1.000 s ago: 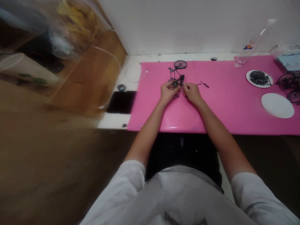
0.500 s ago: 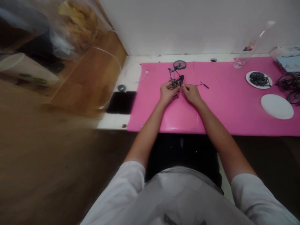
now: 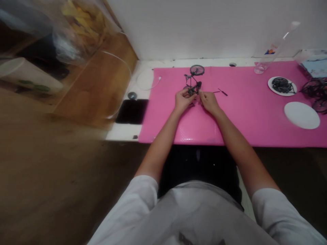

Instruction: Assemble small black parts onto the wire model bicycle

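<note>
A small black model bicycle [image 3: 193,81] lies on the pink mat, its spoked wheel toward the wall. My left hand [image 3: 183,98] is closed round the near part of its frame, thumb and fingers pinching it. Close by on the right, my right hand [image 3: 207,100] has its fingertips pinched together at the same part of the bicycle; whatever sits between them is too small to make out. A small dark part [image 3: 191,105] shows on the mat just below my hands. A thin black screwdriver [image 3: 223,92] rests to the right.
On the right are a white plate of black parts [image 3: 270,89], a bare white plate [image 3: 301,115] and more model bicycles [image 3: 316,92]. A clear bottle [image 3: 263,63] stands by the wall. Left of the pink mat [image 3: 245,126] lie a black flat object [image 3: 131,111] and a white cable [image 3: 145,89].
The bicycle has shifted very slightly to the right and the far wheel has turned a little. My right fingers have moved slightly against the bicycle; both hands stay in place.
</note>
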